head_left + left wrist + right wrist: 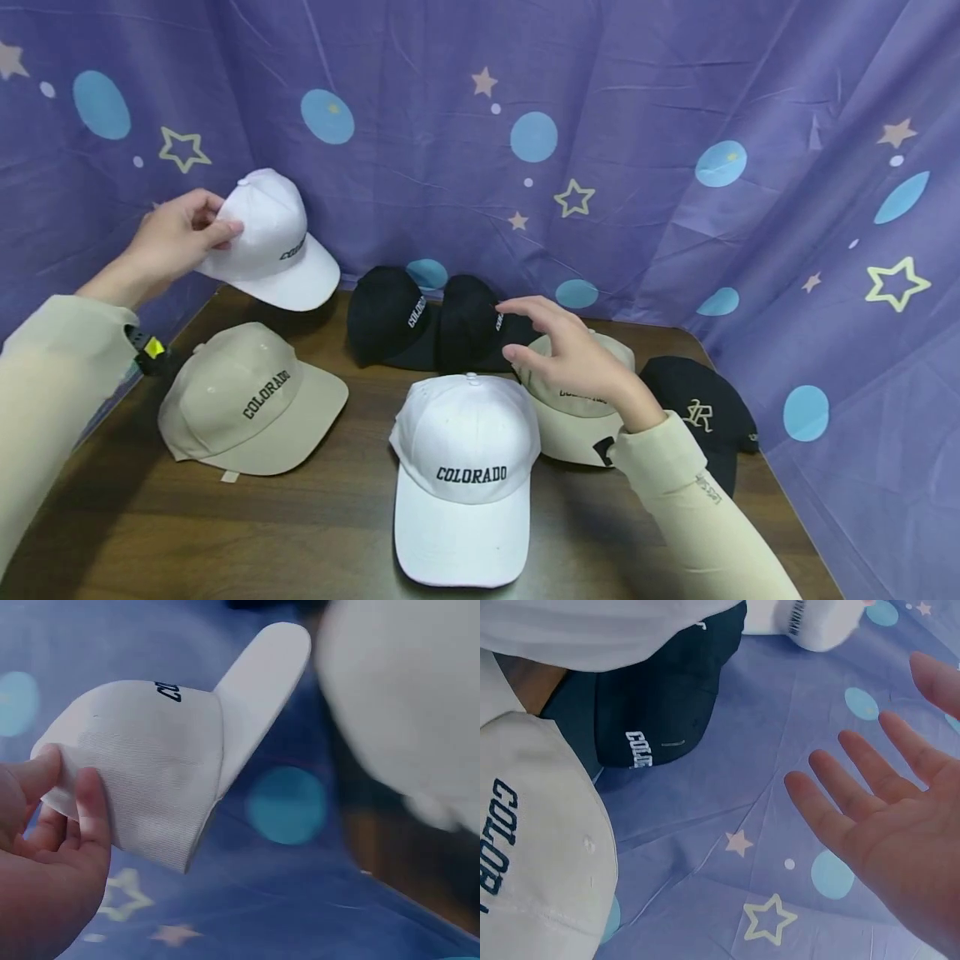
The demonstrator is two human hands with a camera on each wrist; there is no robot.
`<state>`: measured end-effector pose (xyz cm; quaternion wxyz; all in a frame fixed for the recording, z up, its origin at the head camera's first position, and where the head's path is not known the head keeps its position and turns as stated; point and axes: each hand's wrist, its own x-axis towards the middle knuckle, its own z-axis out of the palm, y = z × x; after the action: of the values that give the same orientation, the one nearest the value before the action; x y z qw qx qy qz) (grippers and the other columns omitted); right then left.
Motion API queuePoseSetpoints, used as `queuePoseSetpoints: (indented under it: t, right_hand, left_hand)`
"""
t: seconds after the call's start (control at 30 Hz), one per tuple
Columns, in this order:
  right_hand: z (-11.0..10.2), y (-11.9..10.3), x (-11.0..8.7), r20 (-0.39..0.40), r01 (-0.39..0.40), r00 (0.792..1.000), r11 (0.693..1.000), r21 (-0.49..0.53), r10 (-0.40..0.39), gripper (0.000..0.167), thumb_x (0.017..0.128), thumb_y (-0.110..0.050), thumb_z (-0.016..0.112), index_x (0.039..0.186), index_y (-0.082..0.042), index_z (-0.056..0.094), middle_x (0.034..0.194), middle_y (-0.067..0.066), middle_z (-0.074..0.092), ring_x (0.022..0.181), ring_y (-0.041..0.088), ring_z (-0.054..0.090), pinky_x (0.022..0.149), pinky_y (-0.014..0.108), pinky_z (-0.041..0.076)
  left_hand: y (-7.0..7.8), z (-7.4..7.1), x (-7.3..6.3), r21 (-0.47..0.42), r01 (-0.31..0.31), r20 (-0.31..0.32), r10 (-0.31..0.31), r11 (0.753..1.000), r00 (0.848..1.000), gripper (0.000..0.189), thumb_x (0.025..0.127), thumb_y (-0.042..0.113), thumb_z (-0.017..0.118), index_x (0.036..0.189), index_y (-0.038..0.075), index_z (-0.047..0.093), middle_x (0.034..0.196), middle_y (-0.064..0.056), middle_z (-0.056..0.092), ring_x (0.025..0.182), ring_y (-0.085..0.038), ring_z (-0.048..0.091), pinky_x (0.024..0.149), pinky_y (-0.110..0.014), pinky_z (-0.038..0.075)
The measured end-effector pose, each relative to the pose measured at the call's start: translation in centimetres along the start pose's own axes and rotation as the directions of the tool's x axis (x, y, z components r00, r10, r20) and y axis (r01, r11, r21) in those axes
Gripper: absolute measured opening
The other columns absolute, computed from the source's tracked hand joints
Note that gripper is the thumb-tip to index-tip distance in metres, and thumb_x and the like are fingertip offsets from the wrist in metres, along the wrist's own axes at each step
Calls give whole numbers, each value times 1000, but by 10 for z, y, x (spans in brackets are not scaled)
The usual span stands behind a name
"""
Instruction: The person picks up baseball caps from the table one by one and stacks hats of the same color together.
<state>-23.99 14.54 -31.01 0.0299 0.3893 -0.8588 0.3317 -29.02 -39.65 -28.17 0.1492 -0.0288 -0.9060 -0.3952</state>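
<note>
With thumb and fingers, my left hand [176,237] pinches the back of a white cap [266,225] and holds it up at the far left, its brim to the right. The left wrist view shows the same white cap [150,757] gripped at its rear edge. My right hand [573,354] hovers over a beige cap [577,429] and hides part of it. Spread, lightly bent fingers of the right hand [892,802] hold nothing. A second white cap [468,467] lettered COLORADO lies at the front middle of the table.
Another beige cap [247,400] lies at the left. Two black caps, one at the left [386,317] and one beside it [468,325], stand at the back. A black cap [697,408] with a gold emblem lies right on the wooden table [300,533]. Purple curtain [637,67] hangs behind.
</note>
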Motion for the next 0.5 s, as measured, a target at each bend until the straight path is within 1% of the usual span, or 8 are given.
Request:
queuePoseSetpoints:
  t: [0.07,0.1,0.17,0.23,0.3,0.37,0.43,0.5]
  right_hand:
    - [-3,0,-1,-17,5,1000,1000,5,-5,54,102,-22,75,151,-14,55,153,0,55,143,18,50,114,49,47]
    - [-4,0,-1,-26,10,1000,1000,3,-10,53,102,-21,75,151,-14,56,152,1,56,142,18,51,113,48,47]
    - [-8,0,-1,-41,26,999,1000,2,-26,53,102,-20,74,151,-12,56,152,4,57,142,20,52,112,48,48]
    - [-11,0,-2,-55,35,998,999,0,-35,52,102,-20,74,151,-11,56,151,4,57,141,21,52,111,46,49]
    - [-14,-1,-3,-71,49,996,999,7,-48,52,102,-19,74,150,-11,57,151,6,57,140,23,53,111,45,50]
    - [-16,-1,-4,-87,52,995,999,14,-51,52,102,-18,74,150,-12,57,151,5,57,140,23,54,111,44,50]
    - [-18,-2,-4,-101,59,993,998,19,-57,51,102,-18,74,151,-13,57,151,4,57,139,22,54,110,44,51]
    - [-19,-4,-4,-115,64,992,998,24,-61,51,102,-17,73,151,-13,57,151,3,56,140,21,53,109,43,52]
  left_hand:
    - [17,-7,-3,-41,-29,-18,29,999,999,19,107,32,67,114,15,62,85,21,64,78,2,59,80,-13,48]
    - [26,-10,-5,-65,-42,-22,41,997,999,16,106,31,67,113,18,63,86,20,65,80,1,60,67,-13,47]
    - [41,-15,-9,-140,-87,-19,85,986,996,10,105,25,69,113,19,65,89,18,66,81,0,61,70,-11,48]
    - [54,-17,-14,-210,-130,-7,132,969,991,9,105,18,70,113,18,67,90,14,69,82,-2,63,72,-11,49]
    - [64,-16,-20,-260,-165,22,176,952,984,11,105,15,69,115,15,68,92,10,71,84,-3,65,74,-12,51]
    - [75,-13,-28,-291,-187,63,214,938,975,13,105,12,68,119,13,69,96,8,72,86,-5,66,76,-14,51]
    - [88,-6,-36,-299,-212,112,255,930,961,15,106,10,66,121,10,68,100,5,73,89,-7,66,77,-16,52]
    - [101,3,-45,-299,-232,165,290,925,943,16,107,8,64,123,7,67,103,3,73,91,-10,67,77,-19,54]
